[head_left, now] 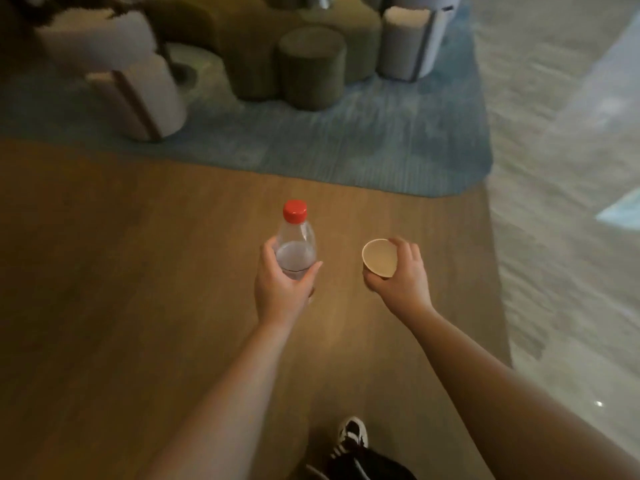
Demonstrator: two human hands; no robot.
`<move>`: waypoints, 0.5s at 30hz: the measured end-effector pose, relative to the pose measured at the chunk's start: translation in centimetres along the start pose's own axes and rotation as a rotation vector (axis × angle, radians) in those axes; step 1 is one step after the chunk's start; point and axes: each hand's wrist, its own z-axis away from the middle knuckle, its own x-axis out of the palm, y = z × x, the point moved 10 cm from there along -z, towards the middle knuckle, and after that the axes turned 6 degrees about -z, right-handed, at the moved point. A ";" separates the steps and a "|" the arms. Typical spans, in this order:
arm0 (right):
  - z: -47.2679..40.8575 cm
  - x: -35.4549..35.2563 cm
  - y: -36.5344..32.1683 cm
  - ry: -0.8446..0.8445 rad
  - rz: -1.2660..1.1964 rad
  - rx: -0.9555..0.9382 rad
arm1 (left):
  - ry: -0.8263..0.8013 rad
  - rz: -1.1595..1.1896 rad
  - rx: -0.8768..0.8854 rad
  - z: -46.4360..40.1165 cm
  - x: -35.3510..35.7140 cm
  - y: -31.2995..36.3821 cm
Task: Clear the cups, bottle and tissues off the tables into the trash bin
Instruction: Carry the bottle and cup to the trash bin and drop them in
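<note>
My left hand (278,287) grips a clear plastic bottle (296,242) with a red cap, held upright with some liquid in it. My right hand (403,275) holds a small brown paper cup (379,257), tilted so its pale empty inside faces the camera. Both are held out in front of me above a wooden floor. No trash bin, table or tissue is in view.
Ahead lies a blue rug (346,147) with olive round poufs (311,67) and white fluffy stools (138,88), (408,43). Pale glossy floor (561,168) runs along the right. My black and white shoe (353,434) shows at the bottom.
</note>
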 end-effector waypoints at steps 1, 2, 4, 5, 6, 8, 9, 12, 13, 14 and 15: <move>-1.7 -2.1 1.5 0.036 0.005 0.029 | -0.034 0.000 0.023 -1.2 2.6 1.6; -3.2 -4.1 3.0 0.073 0.011 0.058 | -0.068 -0.001 0.045 -2.3 5.1 3.2; -5.8 -7.7 5.6 0.141 0.027 0.101 | -0.130 0.009 0.080 -4.4 9.8 6.1; -7.0 -9.2 6.7 0.169 0.037 0.116 | -0.155 0.017 0.094 -5.3 12.0 7.4; -8.3 -10.6 8.0 0.193 0.048 0.134 | -0.178 0.025 0.110 -6.4 14.2 8.7; -11.2 -13.1 10.5 0.237 0.067 0.180 | -0.228 0.042 0.143 -8.9 18.7 11.1; -12.8 -14.1 11.7 0.255 0.073 0.203 | -0.258 0.050 0.157 -10.3 20.9 12.1; -18.5 -16.2 15.1 0.302 0.089 0.235 | -0.334 0.087 0.198 -14.8 27.7 14.7; -20.9 -16.6 16.2 0.312 0.092 0.241 | -0.347 0.098 0.211 -16.6 29.9 15.4; -23.5 -16.9 17.3 0.319 0.091 0.247 | -0.354 0.108 0.223 -18.7 32.2 16.2; -26.3 -17.1 18.3 0.325 0.088 0.253 | -0.362 0.120 0.232 -20.9 34.5 17.0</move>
